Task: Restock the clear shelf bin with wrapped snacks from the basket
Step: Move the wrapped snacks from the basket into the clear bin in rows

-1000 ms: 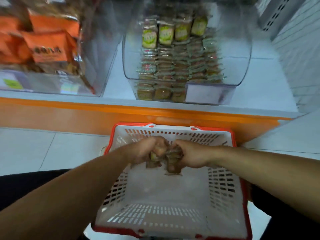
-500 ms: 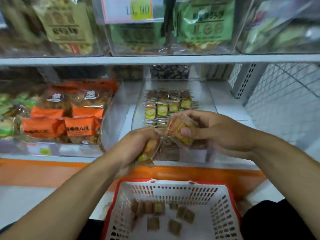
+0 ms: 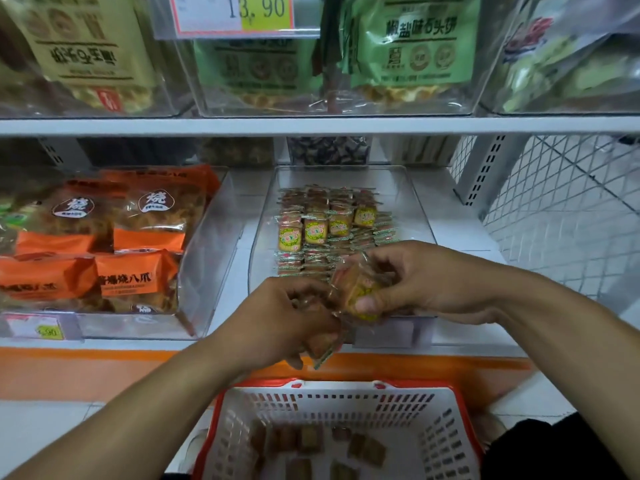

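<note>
shelf bin (image 3: 420,216): we see clear, glossy plastic
wrapped snacks (image 3: 356,292): we see shiny crinkled film
basket (image 3: 436,441): we see matt white perforated plastic, red rim
orange bags (image 3: 138,275): glossy foil-like film

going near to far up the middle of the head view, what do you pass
white basket with loose wrapped snacks → left hand and right hand, each gripping wrapped snacks → clear shelf bin with stacked snacks → upper shelf edge → price tag
</note>
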`<state>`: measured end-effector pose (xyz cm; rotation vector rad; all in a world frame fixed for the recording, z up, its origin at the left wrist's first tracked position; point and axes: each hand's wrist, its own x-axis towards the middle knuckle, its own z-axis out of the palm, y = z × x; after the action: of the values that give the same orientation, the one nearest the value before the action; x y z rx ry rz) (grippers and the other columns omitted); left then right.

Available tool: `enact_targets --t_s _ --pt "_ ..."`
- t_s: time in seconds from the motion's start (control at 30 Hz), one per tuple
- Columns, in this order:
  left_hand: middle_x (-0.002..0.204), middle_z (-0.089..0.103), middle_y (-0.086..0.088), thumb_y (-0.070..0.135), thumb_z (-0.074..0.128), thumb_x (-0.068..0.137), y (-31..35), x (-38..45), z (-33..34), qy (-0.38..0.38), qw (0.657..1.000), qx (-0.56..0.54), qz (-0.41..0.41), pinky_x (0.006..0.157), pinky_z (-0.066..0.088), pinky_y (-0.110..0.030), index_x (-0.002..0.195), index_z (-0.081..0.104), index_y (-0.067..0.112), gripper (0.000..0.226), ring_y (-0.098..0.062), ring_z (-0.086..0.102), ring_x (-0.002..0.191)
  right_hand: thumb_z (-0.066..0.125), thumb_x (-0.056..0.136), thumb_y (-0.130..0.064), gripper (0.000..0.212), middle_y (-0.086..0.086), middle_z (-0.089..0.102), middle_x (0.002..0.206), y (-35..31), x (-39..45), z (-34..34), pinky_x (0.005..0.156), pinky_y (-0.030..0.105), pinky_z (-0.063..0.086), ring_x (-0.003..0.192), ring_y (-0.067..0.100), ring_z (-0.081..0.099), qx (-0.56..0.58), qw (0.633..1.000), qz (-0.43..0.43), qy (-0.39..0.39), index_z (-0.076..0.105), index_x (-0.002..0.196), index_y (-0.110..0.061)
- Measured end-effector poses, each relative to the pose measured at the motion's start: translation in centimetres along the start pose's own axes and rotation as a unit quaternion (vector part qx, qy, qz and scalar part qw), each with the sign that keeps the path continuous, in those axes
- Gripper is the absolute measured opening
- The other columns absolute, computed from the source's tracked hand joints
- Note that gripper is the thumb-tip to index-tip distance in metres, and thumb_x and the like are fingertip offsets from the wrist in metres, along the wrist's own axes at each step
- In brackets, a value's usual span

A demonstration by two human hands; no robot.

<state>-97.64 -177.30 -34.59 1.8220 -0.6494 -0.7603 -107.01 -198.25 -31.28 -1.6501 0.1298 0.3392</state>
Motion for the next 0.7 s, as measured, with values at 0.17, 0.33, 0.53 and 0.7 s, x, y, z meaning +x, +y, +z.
enact_targets --t_s 0.17,0.33,0.53,0.7 --pt "0.062 0.072 -0.001 0.023 0.084 0.082 0.5 1.3 0.9 0.073 0.995 -0.073 -0.016 0.044 0.049 -0.025 0.092 0.077 0.033 0.016 -0.014 0.057 0.041 0.092 0.068 -0.020 0.056 -0.005 0.066 0.109 -1.8 2.5 -3.1 0.073 0.024 0.048 0.099 0.017 0.063 -0.331 0.920 0.040 0.207 0.061 0.114 -0.025" --pt "0.069 0.074 0.001 0.026 0.085 0.081 1.5 3.1 1.5 0.093 0.990 -0.106 -0.025 0.046 0.050 -0.026 0.097 0.075 0.027 0.019 -0.015 0.063 0.046 0.088 0.074 -0.026 0.075 0.014 0.053 0.135 -2.3 7.6 -5.2 0.079 0.022 0.036 0.119 0.028 0.053 -0.470 0.832 0.105 0.275 0.048 0.136 -0.018" --pt "0.084 0.073 -0.005 0.026 0.086 0.081 1.8 4.5 1.4 0.079 0.988 -0.128 -0.029 0.048 0.050 -0.024 0.097 0.075 0.020 0.021 -0.016 0.062 0.051 0.087 0.075 -0.028 0.083 0.015 0.058 0.132 -1.1 11.4 -6.1 0.077 0.025 0.040 0.119 0.032 0.057 -0.476 0.812 0.150 0.303 0.040 0.141 -0.010" --pt "0.068 0.070 -0.003 0.024 0.085 0.083 1.4 4.7 1.2 0.061 0.987 -0.145 -0.038 0.047 0.048 -0.022 0.102 0.073 0.017 0.024 -0.015 0.060 0.049 0.093 0.067 -0.034 0.100 0.015 0.053 0.138 -0.3 12.0 -6.5 0.091 0.031 0.047 0.125 0.034 0.054 -0.456 0.815 0.143 0.327 0.034 0.145 -0.012"
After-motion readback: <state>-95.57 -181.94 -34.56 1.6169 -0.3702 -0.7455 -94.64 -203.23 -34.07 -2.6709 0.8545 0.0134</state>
